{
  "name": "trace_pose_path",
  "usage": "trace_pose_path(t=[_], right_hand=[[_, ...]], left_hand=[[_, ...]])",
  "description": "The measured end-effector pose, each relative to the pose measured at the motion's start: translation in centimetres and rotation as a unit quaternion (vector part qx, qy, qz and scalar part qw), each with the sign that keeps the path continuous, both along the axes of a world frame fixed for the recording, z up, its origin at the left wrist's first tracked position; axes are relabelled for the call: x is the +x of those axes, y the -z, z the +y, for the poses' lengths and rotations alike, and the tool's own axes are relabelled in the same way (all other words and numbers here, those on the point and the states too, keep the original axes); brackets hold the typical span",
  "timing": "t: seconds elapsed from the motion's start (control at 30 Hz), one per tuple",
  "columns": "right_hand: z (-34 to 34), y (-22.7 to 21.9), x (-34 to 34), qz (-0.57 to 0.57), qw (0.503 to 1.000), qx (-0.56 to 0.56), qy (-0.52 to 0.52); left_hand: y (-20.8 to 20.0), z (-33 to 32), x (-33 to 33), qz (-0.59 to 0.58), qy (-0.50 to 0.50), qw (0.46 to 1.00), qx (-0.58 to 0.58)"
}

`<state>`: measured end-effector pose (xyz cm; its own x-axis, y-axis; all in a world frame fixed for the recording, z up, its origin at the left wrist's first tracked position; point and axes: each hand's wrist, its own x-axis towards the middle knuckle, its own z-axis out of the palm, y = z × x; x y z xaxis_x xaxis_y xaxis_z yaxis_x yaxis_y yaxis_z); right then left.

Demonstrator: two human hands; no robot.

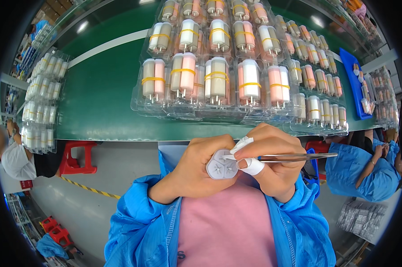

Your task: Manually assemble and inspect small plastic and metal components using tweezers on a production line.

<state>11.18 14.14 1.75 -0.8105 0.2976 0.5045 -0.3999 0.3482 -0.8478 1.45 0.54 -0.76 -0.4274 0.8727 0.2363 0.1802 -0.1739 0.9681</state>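
Observation:
My left hand [193, 168] is closed round a light grey piece [218, 172], whose end face is split into three sections with small metal pins. That end is turned up. In my right hand [278, 147] is a pair of metal tweezers [305, 157], pinched between the fingers. The tweezers' tips reach the upper part of the grey piece; whether they grip anything there is too small to tell. White tape wraps my right thumb and forefinger. Most of the grey piece's body is hidden by my left hand.
On the green bench [94, 98], a stacked clear tray [149, 108] holds banded white, grey and pink cylinders. Another filled tray [321, 130] and a blue tray [363, 116] stand right; stacked trays [40, 104] stand left. A red stool [78, 169] and co-workers are beside the bench.

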Motion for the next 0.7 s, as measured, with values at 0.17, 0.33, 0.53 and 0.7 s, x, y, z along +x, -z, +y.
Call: trace_pose_path(t=[0.17, 0.33, 0.53, 0.7], right_hand=[[0.1, 0.1, 0.1, 0.005, 1.0, -0.02, -0.006], [0.1, -0.3, 0.3, -0.011, 1.0, -0.016, -0.005], [0.4, -0.2, 0.1, -0.009, 1.0, -0.005, -0.018], [0.2, 0.8, -0.1, -0.001, 1.0, -0.021, -0.011]], left_hand=[[0.0, -0.2, -0.3, 0.004, 0.016, 1.0, -0.018], [-0.1, 0.1, 0.0, -0.005, 0.008, 1.0, 0.019], [-0.5, 0.1, 0.0, 0.025, -0.006, 1.0, -0.002], [-0.2, 0.1, 0.0, 0.047, -0.023, 0.998, -0.026]])
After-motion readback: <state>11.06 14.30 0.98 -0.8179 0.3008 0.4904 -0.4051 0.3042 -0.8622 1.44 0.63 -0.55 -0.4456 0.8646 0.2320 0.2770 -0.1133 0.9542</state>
